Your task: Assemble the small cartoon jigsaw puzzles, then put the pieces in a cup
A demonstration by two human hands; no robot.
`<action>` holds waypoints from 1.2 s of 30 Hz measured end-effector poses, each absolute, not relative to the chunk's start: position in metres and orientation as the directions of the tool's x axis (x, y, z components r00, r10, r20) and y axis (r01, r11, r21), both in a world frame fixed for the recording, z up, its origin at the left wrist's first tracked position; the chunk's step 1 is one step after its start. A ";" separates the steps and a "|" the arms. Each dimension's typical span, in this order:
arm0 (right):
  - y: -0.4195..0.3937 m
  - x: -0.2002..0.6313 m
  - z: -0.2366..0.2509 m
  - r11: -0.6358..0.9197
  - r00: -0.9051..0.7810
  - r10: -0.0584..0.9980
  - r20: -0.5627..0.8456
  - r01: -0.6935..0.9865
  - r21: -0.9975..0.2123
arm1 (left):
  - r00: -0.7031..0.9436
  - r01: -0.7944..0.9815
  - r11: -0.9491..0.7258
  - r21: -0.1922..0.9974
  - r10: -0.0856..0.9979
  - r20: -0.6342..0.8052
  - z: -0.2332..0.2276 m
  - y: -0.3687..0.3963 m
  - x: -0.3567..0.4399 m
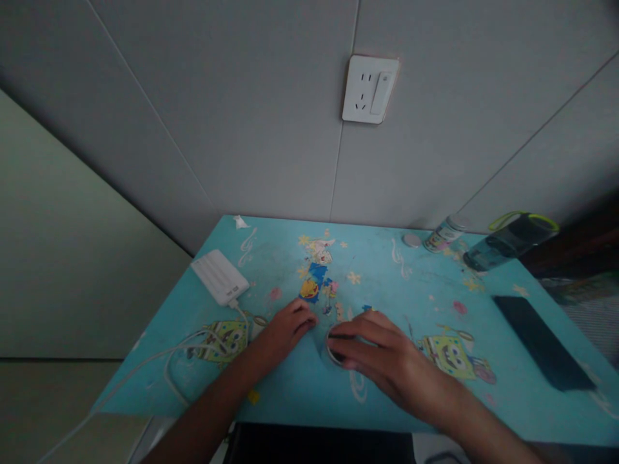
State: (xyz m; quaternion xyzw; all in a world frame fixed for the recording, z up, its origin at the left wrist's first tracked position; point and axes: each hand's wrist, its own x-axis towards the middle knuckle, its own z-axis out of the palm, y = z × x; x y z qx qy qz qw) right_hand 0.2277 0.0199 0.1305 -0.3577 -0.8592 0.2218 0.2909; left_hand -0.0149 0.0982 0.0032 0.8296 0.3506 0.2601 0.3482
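Note:
My right hand (382, 351) reaches down over the tabletop, its fingers closed around a small round container (329, 348) with a pale rim. The fingers cover most of it, so its exact kind is hidden. Just left of it, my left hand (291, 324) rests low on the table with its fingers curled together, apart from the container. I see nothing in those fingers, though their undersides are hidden. Both hands are over a light blue tabletop (285, 399) printed with cartoon figures.
A white power bank (220, 277) with a white cable (169, 351) lies at left. Toward the back right stand a small round lid (411, 240), a printed can (442, 235) and a dark water bottle (505, 243). A black flat object (541, 341) lies at right. A wall socket (370, 89) is above.

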 end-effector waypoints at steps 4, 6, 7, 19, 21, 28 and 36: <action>0.029 0.256 0.099 0.527 -0.351 0.849 0.395 0.611 -0.590 | 0.528 0.399 -0.492 0.774 0.813 0.245 0.023 0.093 -0.015; 0.035 0.272 0.075 0.393 -0.228 0.911 0.344 0.733 -0.556 | 0.450 0.387 -0.483 0.785 0.842 0.296 0.045 0.084 -0.015; 0.039 0.279 0.062 0.347 -0.207 0.929 0.308 0.780 -0.521 | 0.421 0.344 -0.482 0.806 0.846 0.327 0.058 0.078 -0.014; 0.061 0.277 0.014 0.352 -0.327 0.934 0.144 0.769 -0.533 | 0.709 0.242 -0.555 0.796 0.661 0.246 0.116 0.040 0.021; 0.069 0.268 0.016 0.426 -0.398 0.900 0.174 0.728 -0.537 | 0.722 0.302 -0.587 0.751 0.655 0.222 0.117 0.039 0.024; 0.130 0.228 0.029 0.546 -0.485 0.834 0.262 0.662 -0.513 | 0.713 0.365 -0.566 0.739 0.680 0.169 0.121 0.041 0.027; 0.155 0.197 0.022 0.516 -0.514 0.851 0.109 0.778 -0.357 | 0.712 0.410 -0.589 0.696 0.684 0.160 0.122 0.043 0.029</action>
